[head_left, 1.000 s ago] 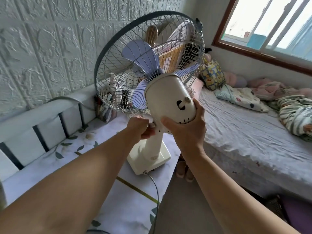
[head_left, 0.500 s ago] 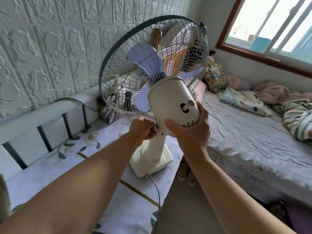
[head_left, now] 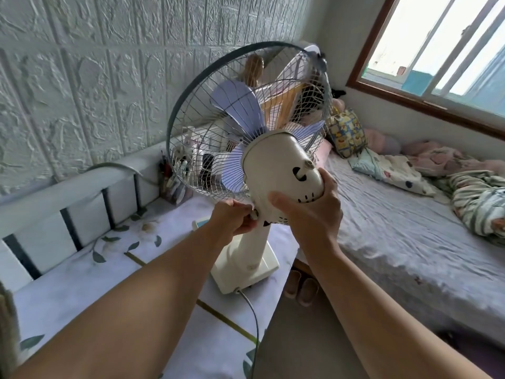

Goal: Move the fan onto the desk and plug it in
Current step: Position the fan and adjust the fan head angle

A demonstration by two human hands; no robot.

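Cream fan (head_left: 281, 170) with lilac blades on desk (head_left: 82, 283), both hands' fingers gripping its motor housing.

No readable text, brand, number or sign anywhere — the fan (head_left: 276, 170) shows only unlettered slots and a knob on its motor housing, plus a faint mark on its base near the desk's (head_left: 82, 283) right edge — too blurred to make out.
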